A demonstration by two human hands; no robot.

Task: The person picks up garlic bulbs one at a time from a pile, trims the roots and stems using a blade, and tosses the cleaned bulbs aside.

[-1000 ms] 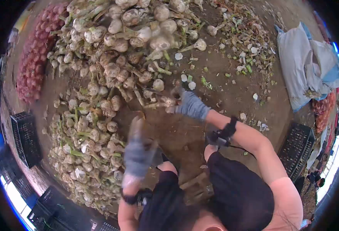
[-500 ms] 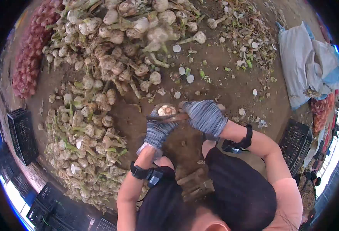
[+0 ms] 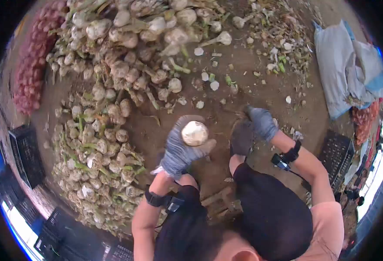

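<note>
A garlic bulb (image 3: 195, 133) with a pale, freshly cut face turned up sits in my left hand (image 3: 176, 153), which wears a grey knit glove. The fingers and thumb of that hand curl around the bulb's sides. Off to the right, beside my shoe (image 3: 242, 138), my gloved right hand (image 3: 262, 123) is closed on the knife. Its blade barely shows, as a dark blur by the fingers. Left of my left hand lies a big heap of garlic with stems (image 3: 93, 161).
More stemmed garlic (image 3: 130, 69) is piled ahead. Trimmed scraps (image 3: 283, 48) litter the ground at the upper right. Red net sacks (image 3: 37, 61) stand at the far left, a white woven sack (image 3: 337, 65) at the right. Black crates (image 3: 337, 150) flank both sides.
My right hand, with the knife, has swung right, away from the bulb. My left hand has turned the bulb so its cut face shows white; the blade no longer crosses it.
</note>
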